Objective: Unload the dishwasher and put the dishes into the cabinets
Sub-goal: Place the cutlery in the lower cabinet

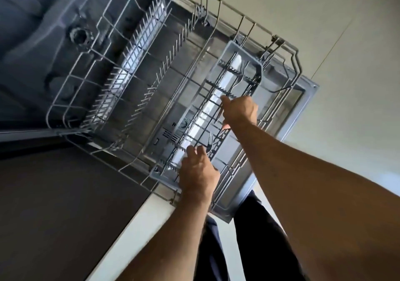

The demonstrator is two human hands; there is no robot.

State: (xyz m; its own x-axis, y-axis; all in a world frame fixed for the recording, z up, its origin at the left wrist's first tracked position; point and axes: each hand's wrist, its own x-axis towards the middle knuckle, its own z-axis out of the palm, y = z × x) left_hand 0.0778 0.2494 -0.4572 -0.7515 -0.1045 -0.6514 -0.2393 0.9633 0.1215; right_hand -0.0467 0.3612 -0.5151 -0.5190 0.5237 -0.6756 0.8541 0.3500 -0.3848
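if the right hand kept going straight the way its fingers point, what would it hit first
Most likely the silver metal fork lying in the grey plastic cutlery tray, just beyond the right hand. The hand already seems to hold dark-handled cutlery; depth is hard to judge.

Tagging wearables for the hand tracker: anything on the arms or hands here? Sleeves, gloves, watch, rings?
Both forearms are bare up to the frame edge: no sleeves in view. The left hand and right hand have no gloves, and no watch or wristband shows at either wrist. No rings visible, though most fingers are hidden from this angle. Dark trousers show below the arms.
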